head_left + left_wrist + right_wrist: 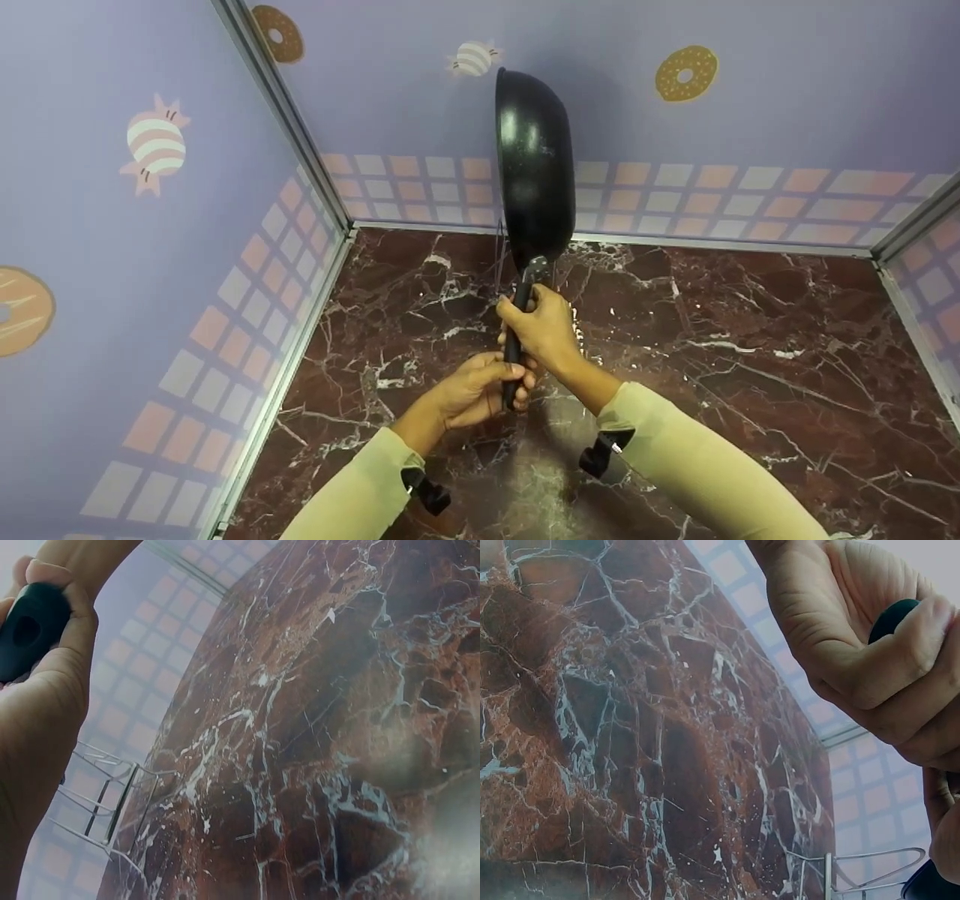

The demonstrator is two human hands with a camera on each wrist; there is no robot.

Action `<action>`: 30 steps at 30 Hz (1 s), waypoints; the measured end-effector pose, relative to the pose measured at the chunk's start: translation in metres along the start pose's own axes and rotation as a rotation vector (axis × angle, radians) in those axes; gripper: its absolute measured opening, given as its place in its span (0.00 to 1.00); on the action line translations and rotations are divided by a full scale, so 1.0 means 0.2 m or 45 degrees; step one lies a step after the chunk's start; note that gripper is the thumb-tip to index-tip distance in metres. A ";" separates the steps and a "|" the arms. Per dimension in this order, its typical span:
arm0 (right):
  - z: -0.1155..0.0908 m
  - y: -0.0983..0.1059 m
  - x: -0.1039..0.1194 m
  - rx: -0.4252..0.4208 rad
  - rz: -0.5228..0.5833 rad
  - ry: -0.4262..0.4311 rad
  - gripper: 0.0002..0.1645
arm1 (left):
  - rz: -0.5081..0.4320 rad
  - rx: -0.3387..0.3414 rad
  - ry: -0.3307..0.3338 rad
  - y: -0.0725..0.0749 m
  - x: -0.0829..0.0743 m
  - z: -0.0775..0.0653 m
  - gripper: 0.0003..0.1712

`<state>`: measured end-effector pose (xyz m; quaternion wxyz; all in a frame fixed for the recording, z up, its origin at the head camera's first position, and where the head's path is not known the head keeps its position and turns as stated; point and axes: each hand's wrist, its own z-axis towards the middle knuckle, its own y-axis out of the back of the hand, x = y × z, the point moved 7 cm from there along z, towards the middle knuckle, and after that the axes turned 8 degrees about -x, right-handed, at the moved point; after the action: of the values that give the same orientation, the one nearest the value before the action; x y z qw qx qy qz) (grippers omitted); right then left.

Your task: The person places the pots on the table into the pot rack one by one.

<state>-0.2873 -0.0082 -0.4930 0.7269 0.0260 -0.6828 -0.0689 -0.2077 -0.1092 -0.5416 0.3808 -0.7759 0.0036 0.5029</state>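
Note:
A black deep frying pan [536, 161] is held up on its edge in the head view, handle downward and its outer side facing right. My right hand [551, 330] grips the upper part of the black handle [512, 349], close below the pan. Lower down, my left hand [476, 390] holds the handle's end, with the thumb across it. The rounded handle end [30, 634] shows between fingers in the left wrist view. The pan's inside faces left and is hidden.
A metal wire rack [124, 802] stands behind the hands, mostly hidden by the pan in the head view. White specks [577, 322] lie on the dark red marbled surface [735, 405]. Lilac walls [787, 97] with printed sweets enclose the back and sides.

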 end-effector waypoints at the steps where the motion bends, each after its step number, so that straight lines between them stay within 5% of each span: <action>1: 0.00 0.00 0.00 -0.007 -0.008 -0.004 0.08 | 0.000 -0.003 -0.003 0.01 0.00 0.00 0.12; 30: -0.02 -0.09 -0.06 0.042 -0.178 -0.056 0.17 | -0.059 0.080 -0.032 0.10 0.04 -0.06 0.17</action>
<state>-0.2858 -0.0238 -0.5070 0.7045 0.0841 -0.6963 -0.1090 -0.2031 -0.1274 -0.5572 0.4167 -0.7571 -0.0033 0.5031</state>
